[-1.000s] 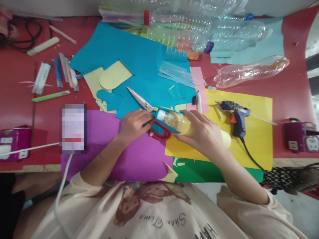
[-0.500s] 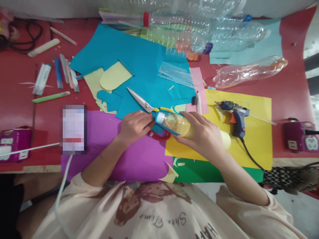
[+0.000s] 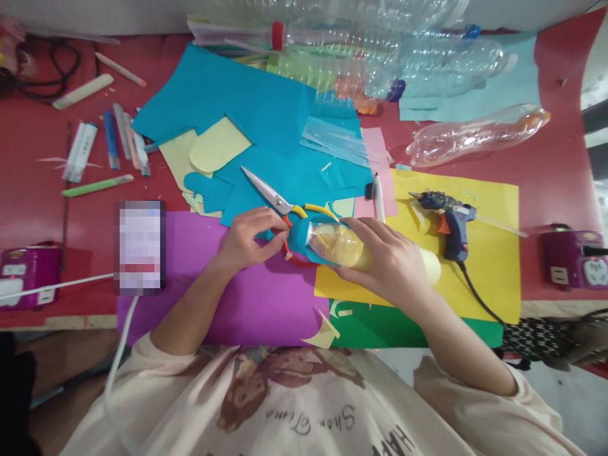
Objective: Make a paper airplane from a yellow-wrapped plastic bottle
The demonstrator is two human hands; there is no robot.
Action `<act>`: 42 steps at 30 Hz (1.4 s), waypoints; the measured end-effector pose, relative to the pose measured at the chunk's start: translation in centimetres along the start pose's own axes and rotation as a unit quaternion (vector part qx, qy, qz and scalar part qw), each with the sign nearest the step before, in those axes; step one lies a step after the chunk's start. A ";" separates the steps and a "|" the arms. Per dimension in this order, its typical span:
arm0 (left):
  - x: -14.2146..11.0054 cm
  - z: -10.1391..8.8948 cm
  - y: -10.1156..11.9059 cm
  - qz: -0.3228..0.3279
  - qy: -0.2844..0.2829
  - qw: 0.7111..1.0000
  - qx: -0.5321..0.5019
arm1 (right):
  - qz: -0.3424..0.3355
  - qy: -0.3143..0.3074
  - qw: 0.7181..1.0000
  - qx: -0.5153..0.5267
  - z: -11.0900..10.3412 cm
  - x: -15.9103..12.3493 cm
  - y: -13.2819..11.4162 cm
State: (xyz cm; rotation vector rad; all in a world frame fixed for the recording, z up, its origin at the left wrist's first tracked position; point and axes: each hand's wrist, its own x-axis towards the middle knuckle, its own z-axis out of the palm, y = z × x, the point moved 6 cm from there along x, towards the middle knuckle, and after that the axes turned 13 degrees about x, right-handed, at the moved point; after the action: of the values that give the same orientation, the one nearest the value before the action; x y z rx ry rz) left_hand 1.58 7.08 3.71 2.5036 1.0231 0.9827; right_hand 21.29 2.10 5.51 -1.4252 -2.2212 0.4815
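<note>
My right hand (image 3: pixel 392 259) is wrapped round a clear plastic bottle (image 3: pixel 341 244) that lies on its side, its neck pointing left. Pale yellow paper (image 3: pixel 430 266) covers its lower end. Blue paper (image 3: pixel 299 233) lies along the shoulder and past the neck. My left hand (image 3: pixel 254 237) is closed in a pinch just left of the neck, with a bit of blue showing between thumb and forefinger. Scissors (image 3: pixel 268 190) with red and yellow handles lie open beneath, partly hidden by the hands and bottle.
A glue gun (image 3: pixel 453 225) rests on yellow paper (image 3: pixel 494 253) at right. Several clear bottles (image 3: pixel 351 38) lie at the back. Blue sheets (image 3: pixel 266 107), a purple sheet (image 3: pixel 190 253), a phone (image 3: pixel 140 247) with a cable, and several markers (image 3: pixel 111 139) cover the table.
My left hand has drawn slightly left from the bottle's neck. The white bottle top seen before is now hidden, with blue paper in front of the neck. The right hand keeps its grip.
</note>
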 end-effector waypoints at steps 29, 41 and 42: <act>-0.1 2.3 -1.0 -0.159 -0.079 0.929 -0.326 | -0.063 -0.046 0.997 0.010 0.7 -1.1 -1.2; -0.1 2.6 -0.7 -0.164 -0.080 0.931 -0.317 | -0.065 -0.045 0.997 0.005 0.4 -1.0 -1.1; 0.0 2.6 -0.6 -0.162 -0.073 0.931 -0.319 | -0.065 -0.045 0.997 0.004 0.4 -1.0 -1.1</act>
State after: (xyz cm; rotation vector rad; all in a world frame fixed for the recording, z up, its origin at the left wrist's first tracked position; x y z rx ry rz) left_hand 3.00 7.53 1.47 1.7786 0.8538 0.8387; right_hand 20.57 0.67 5.54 -1.2668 -2.3619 0.5192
